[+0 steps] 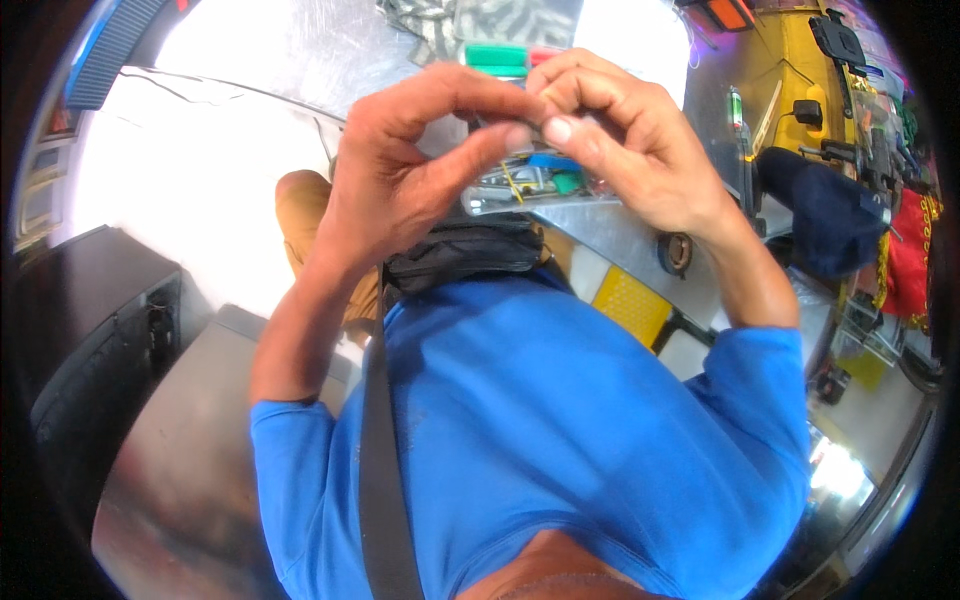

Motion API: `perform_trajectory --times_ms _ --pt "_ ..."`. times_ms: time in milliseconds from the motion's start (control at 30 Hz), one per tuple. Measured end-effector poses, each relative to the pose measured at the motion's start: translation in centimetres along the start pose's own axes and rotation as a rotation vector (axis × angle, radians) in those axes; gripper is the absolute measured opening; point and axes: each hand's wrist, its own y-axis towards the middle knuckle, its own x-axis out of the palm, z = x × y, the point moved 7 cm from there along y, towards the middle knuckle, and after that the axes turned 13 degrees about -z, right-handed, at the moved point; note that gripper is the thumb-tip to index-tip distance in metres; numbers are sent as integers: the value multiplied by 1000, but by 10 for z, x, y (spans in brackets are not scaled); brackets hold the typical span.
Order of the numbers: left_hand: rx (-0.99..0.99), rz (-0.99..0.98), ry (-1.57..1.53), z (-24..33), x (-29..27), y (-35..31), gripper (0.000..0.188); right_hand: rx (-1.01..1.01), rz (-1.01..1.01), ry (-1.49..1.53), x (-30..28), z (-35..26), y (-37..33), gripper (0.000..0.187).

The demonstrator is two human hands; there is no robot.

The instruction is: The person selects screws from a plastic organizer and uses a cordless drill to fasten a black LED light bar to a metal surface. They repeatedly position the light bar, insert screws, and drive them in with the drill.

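Note:
My left hand (405, 165) and my right hand (650, 150) are raised in front of my chest, and their fingertips meet. Both are closed in a pinch. Whatever small thing sits between the fingertips is too hidden to name. Just below and behind the fingers is a clear tray (488, 207) with small tools and coloured pieces in it, among them a green piece (567, 183). Past the fingertips lie green-handled items (494, 60), with a red one beside them, partly covered by my right hand.
The metal table (300, 45) carries a patterned cloth (425, 22). A black waist bag (465, 255) sits against my body. To the right are a dark ring-shaped roll (676, 253), dark blue cloth (825, 215) and a cluttered yellow surface (785, 60). A black cabinet (95, 290) stands at left.

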Motion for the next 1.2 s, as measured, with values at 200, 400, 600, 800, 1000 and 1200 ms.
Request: perform_trajectory --times_ms 200,400,600,800,1000,1200 --pt "-41 175 -83 -6 -2 -1 19 -15 -23 -151 -18 6 -24 39" --pt "-193 188 -291 -18 -7 -1 25 62 -4 -790 8 15 -52 83" --pt "-190 279 -451 -31 -23 -3 18 62 19 -814 8 23 -40 85" --pt "-72 412 -233 -22 -53 -9 16 87 28 -813 -5 25 -45 85" --pt "13 861 624 32 -207 -82 17 123 39 -819 -4 19 -46 84" --pt "127 1271 360 35 -375 -157 24 106 11 -718 -3 32 -55 87"
